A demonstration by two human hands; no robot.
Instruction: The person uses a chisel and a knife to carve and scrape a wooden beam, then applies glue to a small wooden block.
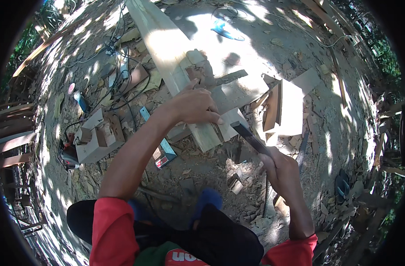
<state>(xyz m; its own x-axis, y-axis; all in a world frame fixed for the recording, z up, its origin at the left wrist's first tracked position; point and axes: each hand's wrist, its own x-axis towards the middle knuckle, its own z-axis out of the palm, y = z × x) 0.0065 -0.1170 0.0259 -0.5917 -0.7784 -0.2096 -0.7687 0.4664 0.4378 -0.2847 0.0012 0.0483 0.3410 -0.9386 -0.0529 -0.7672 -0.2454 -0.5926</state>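
Observation:
My left hand [195, 105] rests palm down on a pale wooden board [169, 55] that runs away from me. One finger stretches forward and the thumb points right, toward a small wooden piece [233, 120]; the other fingers curl down over the wood, their tips partly hidden. In my right hand [282, 170] is a dark flat steel bar [249, 136], like a chisel or a file. Its square end points up and left, just over the small piece's near edge. The end inside my fist is hidden.
A try square [164, 148] lies left of the board. Farther left are a notched wooden block [98, 139], a red and black power tool [69, 157] and dark cords. Right stands a wooden block [291, 106] in sunlight. A blue object [224, 30] lies ahead; wood scraps cover the ground.

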